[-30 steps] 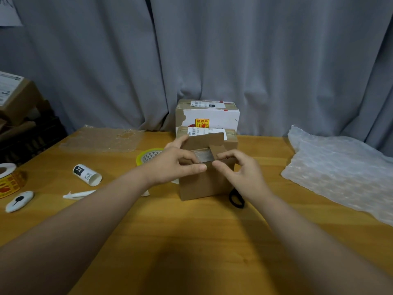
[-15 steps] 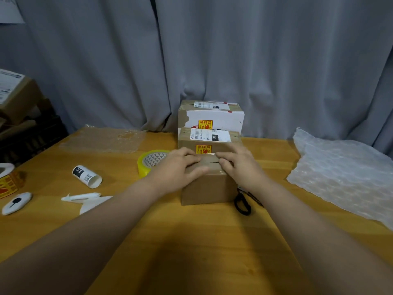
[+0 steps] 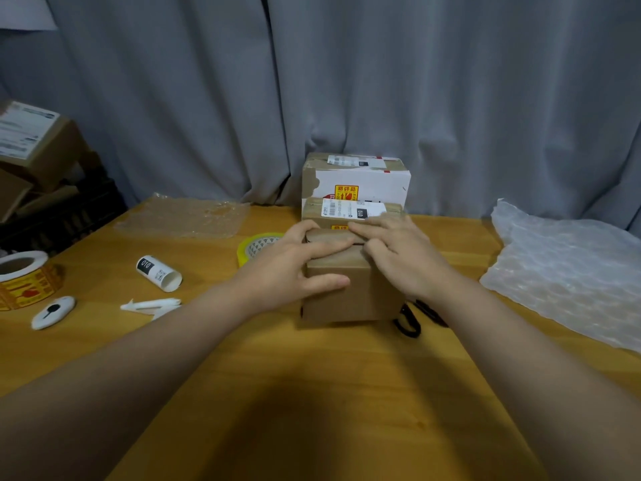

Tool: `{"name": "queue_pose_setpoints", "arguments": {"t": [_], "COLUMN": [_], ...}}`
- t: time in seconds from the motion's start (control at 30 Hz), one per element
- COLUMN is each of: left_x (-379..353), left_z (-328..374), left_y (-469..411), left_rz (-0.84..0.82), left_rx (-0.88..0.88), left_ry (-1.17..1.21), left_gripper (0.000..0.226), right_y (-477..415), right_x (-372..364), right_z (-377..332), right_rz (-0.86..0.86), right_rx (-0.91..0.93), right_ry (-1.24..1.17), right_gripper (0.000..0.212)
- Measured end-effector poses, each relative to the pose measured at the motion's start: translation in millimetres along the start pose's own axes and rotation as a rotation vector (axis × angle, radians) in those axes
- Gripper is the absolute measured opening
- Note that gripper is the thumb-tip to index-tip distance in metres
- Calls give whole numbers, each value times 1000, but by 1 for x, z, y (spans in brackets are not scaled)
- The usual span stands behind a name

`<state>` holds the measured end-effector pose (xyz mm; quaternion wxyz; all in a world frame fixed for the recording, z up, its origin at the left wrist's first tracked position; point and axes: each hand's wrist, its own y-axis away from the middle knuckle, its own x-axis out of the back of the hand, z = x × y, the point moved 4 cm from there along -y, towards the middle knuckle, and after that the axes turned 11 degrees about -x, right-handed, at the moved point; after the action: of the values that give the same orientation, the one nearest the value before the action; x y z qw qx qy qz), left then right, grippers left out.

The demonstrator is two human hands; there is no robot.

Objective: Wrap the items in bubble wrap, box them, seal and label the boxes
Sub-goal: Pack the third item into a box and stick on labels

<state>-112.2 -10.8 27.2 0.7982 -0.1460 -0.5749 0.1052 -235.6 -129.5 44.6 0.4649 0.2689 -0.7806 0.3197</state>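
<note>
Left hand [image 3: 288, 269] and right hand [image 3: 399, 262] press flat-fingered on the box [image 3: 350, 296] flaps, tape roll [image 3: 256, 246] just beside the left.

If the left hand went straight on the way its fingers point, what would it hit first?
The right hand, likely at its thumb. The left hand points its fingers rightward across the top of the small brown box, where the right hand rests close by.
</note>
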Motion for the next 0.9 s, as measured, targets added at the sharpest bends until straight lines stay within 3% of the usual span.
{"name": "queue_pose_setpoints", "arguments": {"t": [0.17,0.23,0.33,0.4,0.43,0.53,0.6,0.73,0.9], "left_x": [-11,-10,18,35,34,1,-17,-15,27], "left_z": [-22,-30,-55,-78,-88,-106,-109,-116,-106], "left_y": [27,31,26,18,14,8,6,1,13], "left_rz": [-24,-49,213,311,210,-302,-395,-145,428], "left_rx": [-13,42,201,280,305,326,304,367,312], "left_ry": [46,193,557,358,183,-189,-332,-328,286], "left_gripper": [78,79,63,46,43,55,48,36,27], "right_y": [12,9,-7,-13,-12,0,2,-6,-11], "right_x": [-38,-44,-44,-42,-43,-54,-59,-54,-56], "right_z": [-24,-28,-32,-45,-52,-63,-63,-58,-53], "right_rz": [-299,-360,-430,-400,-355,-278,-276,-203,-370], "right_rx": [-34,-54,-97,-84,-60,-15,2,-37,-134], "right_ry": [206,206,325,345,324,270,282,262,219], "right_gripper": [60,61,60,58,57,63,70,68,77]}}
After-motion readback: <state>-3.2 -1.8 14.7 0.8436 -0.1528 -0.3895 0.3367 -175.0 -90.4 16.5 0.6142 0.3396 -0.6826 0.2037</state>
